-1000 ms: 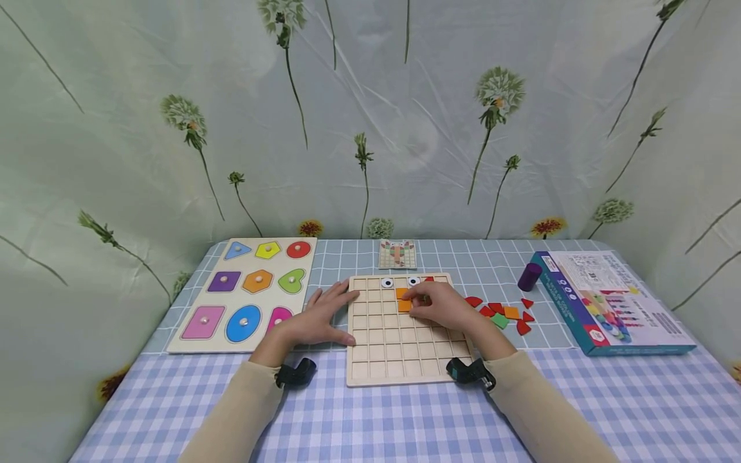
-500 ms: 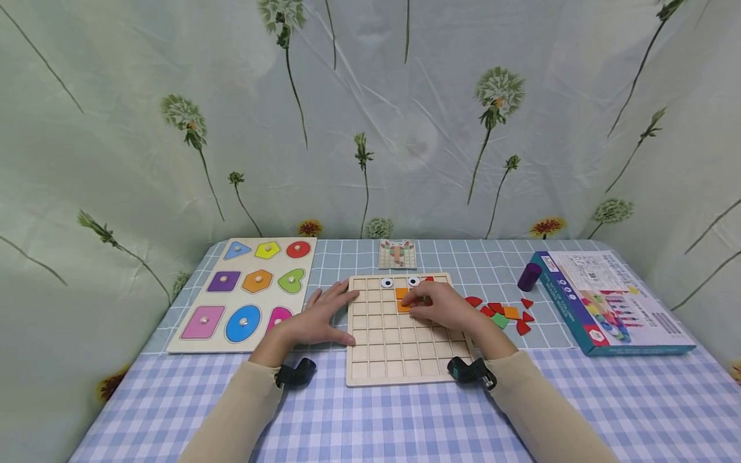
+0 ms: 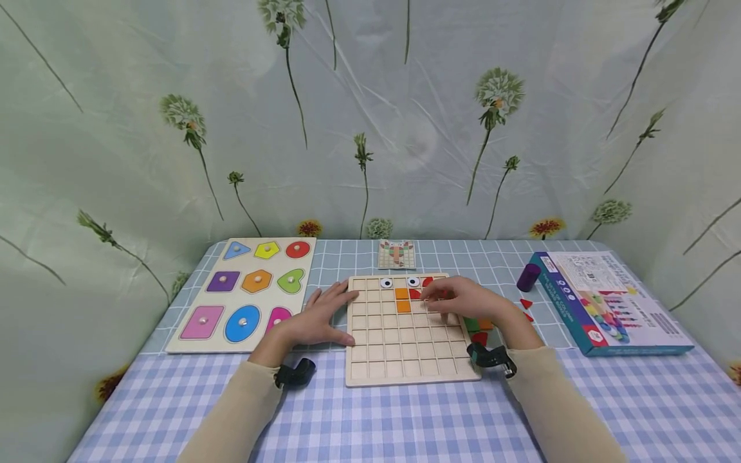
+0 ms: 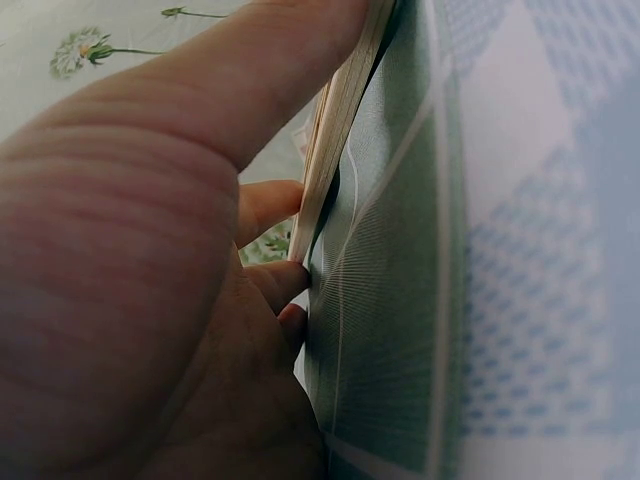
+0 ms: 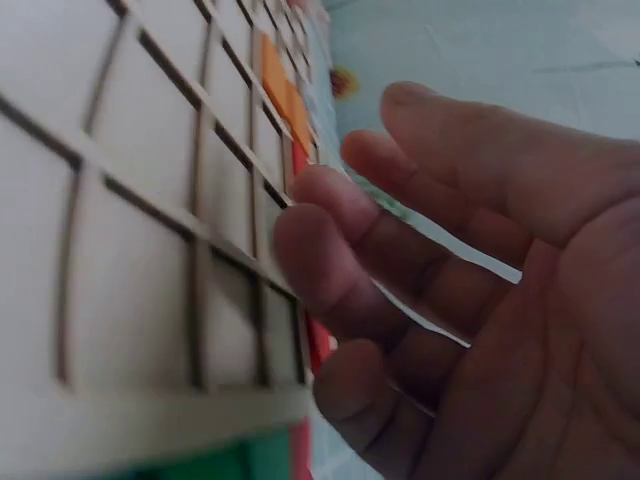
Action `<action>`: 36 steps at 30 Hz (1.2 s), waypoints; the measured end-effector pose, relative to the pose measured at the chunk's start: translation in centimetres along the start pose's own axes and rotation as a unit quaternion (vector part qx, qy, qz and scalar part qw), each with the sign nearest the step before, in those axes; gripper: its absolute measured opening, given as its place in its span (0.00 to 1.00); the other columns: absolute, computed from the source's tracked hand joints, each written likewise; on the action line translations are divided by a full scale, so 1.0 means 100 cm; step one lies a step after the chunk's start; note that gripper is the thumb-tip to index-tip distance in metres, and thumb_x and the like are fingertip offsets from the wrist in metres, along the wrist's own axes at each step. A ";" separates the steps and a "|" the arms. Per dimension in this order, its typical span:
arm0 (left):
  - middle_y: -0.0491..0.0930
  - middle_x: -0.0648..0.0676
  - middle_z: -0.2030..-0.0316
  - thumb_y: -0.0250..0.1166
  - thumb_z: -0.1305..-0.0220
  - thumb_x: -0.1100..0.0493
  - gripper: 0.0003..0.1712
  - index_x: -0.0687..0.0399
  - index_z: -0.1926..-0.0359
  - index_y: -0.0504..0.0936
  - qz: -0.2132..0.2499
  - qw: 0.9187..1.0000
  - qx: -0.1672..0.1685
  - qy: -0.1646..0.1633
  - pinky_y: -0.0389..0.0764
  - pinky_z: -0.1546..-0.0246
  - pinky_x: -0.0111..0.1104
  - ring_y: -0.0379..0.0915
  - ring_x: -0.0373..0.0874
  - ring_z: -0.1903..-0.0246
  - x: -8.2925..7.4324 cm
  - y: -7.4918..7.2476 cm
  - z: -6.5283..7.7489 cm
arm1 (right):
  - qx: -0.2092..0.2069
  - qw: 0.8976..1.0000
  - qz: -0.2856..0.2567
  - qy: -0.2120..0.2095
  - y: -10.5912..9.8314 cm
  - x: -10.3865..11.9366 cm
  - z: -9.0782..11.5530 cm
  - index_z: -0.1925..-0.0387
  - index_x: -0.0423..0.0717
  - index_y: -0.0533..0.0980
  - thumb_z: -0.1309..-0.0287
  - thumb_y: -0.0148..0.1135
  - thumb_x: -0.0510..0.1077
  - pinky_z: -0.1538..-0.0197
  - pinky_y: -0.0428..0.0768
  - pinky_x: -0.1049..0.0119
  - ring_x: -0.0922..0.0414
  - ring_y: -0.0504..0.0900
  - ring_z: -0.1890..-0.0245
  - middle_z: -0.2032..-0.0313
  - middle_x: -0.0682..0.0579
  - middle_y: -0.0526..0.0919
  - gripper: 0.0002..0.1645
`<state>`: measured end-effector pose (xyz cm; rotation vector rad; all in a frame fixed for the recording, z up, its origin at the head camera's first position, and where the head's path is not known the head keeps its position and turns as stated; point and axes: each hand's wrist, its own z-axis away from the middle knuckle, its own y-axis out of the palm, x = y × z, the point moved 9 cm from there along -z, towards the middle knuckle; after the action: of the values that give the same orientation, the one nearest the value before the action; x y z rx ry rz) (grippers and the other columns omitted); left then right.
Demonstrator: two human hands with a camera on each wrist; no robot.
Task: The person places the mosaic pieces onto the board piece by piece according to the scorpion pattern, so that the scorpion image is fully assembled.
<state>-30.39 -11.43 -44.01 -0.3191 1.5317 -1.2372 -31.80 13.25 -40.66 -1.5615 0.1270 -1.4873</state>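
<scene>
A wooden grid board [image 3: 405, 352] lies in front of me. Two orange squares [image 3: 402, 307] are stacked one above the other in its slots, below two round eye pieces [image 3: 386, 283]. Red pieces [image 3: 415, 294] sit on its upper right, partly covered by my right hand [image 3: 470, 300]. That hand hovers over the board's right side with loosely bent fingers. Nothing shows between its fingers [image 5: 325, 260] in the right wrist view. My left hand [image 3: 318, 319] rests along the board's left edge, fingers and thumb [image 4: 290, 60] spread and touching it.
Loose red, green [image 3: 473, 324] and orange pieces lie right of the board, partly under my right forearm. Beyond them are a purple cylinder [image 3: 528, 277] and a boxed set [image 3: 613, 302]. A knobbed shape puzzle [image 3: 243, 302] lies left; a small picture card [image 3: 397, 254] sits behind.
My right hand has left the lower orange square and moved right, uncovering both orange squares and a red piece. The left hand has stayed put.
</scene>
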 end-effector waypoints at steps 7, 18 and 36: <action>0.41 0.55 0.19 0.77 0.50 0.39 0.58 0.46 0.23 0.58 0.005 1.000 -0.004 0.005 0.29 0.22 0.58 0.32 0.56 0.20 -0.001 0.000 0.000 | -0.014 0.999 0.022 0.040 -0.021 -0.016 0.012 0.45 0.48 0.79 0.33 0.62 0.46 0.58 0.78 0.64 0.55 0.79 0.66 0.58 0.49 0.83 0.17; 0.41 0.55 0.19 0.76 0.49 0.38 0.58 0.45 0.23 0.57 -0.001 1.000 -0.001 0.002 0.29 0.22 0.58 0.32 0.56 0.20 -0.001 0.001 0.000 | -0.040 0.996 0.050 0.060 -0.051 -0.038 0.035 0.42 0.48 0.78 0.37 0.66 0.45 0.53 0.83 0.62 0.52 0.79 0.56 0.55 0.48 0.83 0.22; 0.40 0.52 0.19 0.76 0.51 0.37 0.58 0.43 0.23 0.57 0.001 1.000 0.001 -0.002 0.29 0.22 0.57 0.32 0.54 0.19 0.000 0.002 -0.002 | -0.025 0.992 0.053 0.113 -0.074 -0.075 0.066 0.44 0.46 0.79 0.44 0.69 0.40 0.65 0.79 0.64 0.53 0.75 0.61 0.56 0.47 0.81 0.24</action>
<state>-30.53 -11.24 -44.20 -0.3192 1.5266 -1.2350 -32.08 25.64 -39.97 -1.3989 0.3763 -1.5825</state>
